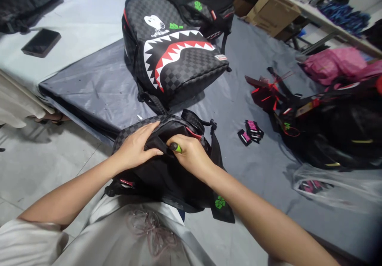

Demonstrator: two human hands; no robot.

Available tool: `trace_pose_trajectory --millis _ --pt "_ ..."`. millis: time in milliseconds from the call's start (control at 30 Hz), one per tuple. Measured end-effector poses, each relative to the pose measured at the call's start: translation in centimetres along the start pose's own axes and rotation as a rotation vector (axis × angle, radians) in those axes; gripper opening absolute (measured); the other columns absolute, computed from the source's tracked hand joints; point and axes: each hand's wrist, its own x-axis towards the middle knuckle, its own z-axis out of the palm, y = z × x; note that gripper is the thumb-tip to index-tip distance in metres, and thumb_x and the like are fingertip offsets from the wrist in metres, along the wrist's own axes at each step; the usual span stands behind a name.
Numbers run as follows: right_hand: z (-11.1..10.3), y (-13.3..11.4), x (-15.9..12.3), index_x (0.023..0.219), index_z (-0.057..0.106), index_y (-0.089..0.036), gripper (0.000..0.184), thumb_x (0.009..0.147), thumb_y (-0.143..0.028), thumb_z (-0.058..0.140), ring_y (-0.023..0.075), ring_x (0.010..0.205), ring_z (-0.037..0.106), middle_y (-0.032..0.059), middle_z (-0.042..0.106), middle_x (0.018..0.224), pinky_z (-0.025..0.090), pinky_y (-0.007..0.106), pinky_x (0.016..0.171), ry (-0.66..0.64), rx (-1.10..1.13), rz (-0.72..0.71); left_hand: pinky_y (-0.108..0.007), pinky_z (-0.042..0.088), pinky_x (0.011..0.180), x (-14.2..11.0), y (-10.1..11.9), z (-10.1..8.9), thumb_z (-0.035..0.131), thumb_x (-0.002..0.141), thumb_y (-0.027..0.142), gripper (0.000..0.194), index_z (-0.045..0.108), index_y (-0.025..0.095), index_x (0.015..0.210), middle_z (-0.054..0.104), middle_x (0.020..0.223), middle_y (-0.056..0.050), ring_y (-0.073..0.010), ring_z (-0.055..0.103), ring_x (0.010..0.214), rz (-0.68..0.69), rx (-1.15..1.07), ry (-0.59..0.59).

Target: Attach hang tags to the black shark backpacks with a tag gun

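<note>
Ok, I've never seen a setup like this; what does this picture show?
No machine here: these are a person's bare hands, seen from a camera worn on that person's head, looking forward and down. The left hand rests on a dark backpack. The right hand is closed around a green-and-black handle; whatever it belongs to is hidden. Further out, on the grey-covered table, sit a shark-mouth backpack, small black-and-pink tags and, to the right, a dark bag.
</note>
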Motion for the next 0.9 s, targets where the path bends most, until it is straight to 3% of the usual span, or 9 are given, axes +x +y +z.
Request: trace_pose_trajectory --millis 167,333,567,633,667,767,833,900 --pt "0.6 -0.6 0.6 0.082 0.061 -0.016 0.017 0.083 -0.001 0.053 0.0123 0.069 0.059 -0.0001 0.064 0.076 0.039 0.023 0.063 -0.028 -0.061 0.021 -0.041 0.034 0.12 -0.4 -0.2 -0.1 0.067 0.086 0.047 0.08 0.032 0.018 0.151 0.043 0.152 -0.011 -0.0233 0.041 0.142 0.016 0.004 -0.006" --pt "0.1 -1.4 0.9 0.115 0.062 -0.017 0.026 0.094 -0.012 0.048 0.0175 0.088 0.063 0.0064 0.069 0.099 0.038 0.027 0.066 -0.09 -0.363 -0.127 -0.045 0.036 0.118 -0.7 -1.6 0.1 0.064 0.085 0.052 0.083 0.027 0.024 0.154 0.041 0.154 -0.009 -0.0277 0.044 0.139 -0.012 0.035 -0.001" --pt "0.8 -1.9 3.4 0.106 0.062 -0.017 0.018 0.094 -0.026 0.054 0.0184 0.08 0.063 0.0056 0.067 0.097 0.032 0.029 0.055 -0.146 -0.494 -0.204 -0.044 0.042 0.113 -0.9 -2.9 0.0 0.057 0.086 0.056 0.083 0.021 0.027 0.155 0.043 0.153 -0.008 -0.0292 0.046 0.137 -0.068 0.053 -0.039" --pt "0.3 -1.7 2.3 0.104 0.063 -0.017 0.017 0.097 -0.023 0.049 0.0194 0.078 0.064 0.0071 0.066 0.095 0.034 0.03 0.054 -0.169 -0.558 -0.244 -0.042 0.047 0.107 -1.0 -2.7 -0.5 0.056 0.085 0.061 0.082 0.027 0.027 0.153 0.049 0.148 -0.008 -0.0299 0.059 0.124 -0.11 0.078 -0.036" --pt "-0.2 -1.5 1.3 0.1 0.063 -0.016 0.018 0.098 -0.019 0.046 0.0196 0.077 0.064 0.0079 0.066 0.092 0.036 0.03 0.054 -0.198 -0.599 -0.222 -0.041 0.051 0.1 -0.9 -2.5 -0.7 0.055 0.085 0.064 0.08 0.03 0.027 0.151 0.055 0.142 -0.008 -0.0283 0.067 0.108 -0.148 0.088 -0.042" --pt "-2.3 -0.5 -2.8 0.09 0.064 -0.014 0.021 0.095 -0.01 0.044 0.0206 0.074 0.065 0.0099 0.066 0.083 0.043 0.03 0.058 -0.288 -0.717 0.005 -0.038 0.056 0.08 -0.4 -1.9 -1.1 0.055 0.084 0.066 0.074 0.038 0.028 0.145 0.069 0.118 -0.003 -0.0191 0.065 0.061 -0.266 0.116 -0.081" --pt "-3.8 0.2 -5.6 0.095 0.064 -0.013 0.02 0.094 -0.009 0.044 0.0212 0.075 0.066 0.0106 0.067 0.086 0.048 0.031 0.061 -0.282 -0.725 0.144 -0.04 0.056 0.081 0.1 -1.6 -1.1 0.056 0.082 0.067 0.072 0.043 0.029 0.141 0.07 0.114 -0.003 -0.0227 0.068 0.067 -0.307 0.153 -0.082" --pt "-4.9 1.0 -7.9 0.112 0.061 -0.014 0.025 0.093 -0.008 0.045 0.0231 0.09 0.066 0.0124 0.067 0.103 0.052 0.033 0.07 -0.132 -0.677 0.218 -0.045 0.055 0.089 0.4 -1.4 -0.9 0.056 0.08 0.07 0.074 0.044 0.027 0.14 0.067 0.124 -0.007 -0.0321 0.07 0.095 -0.301 0.208 -0.044"
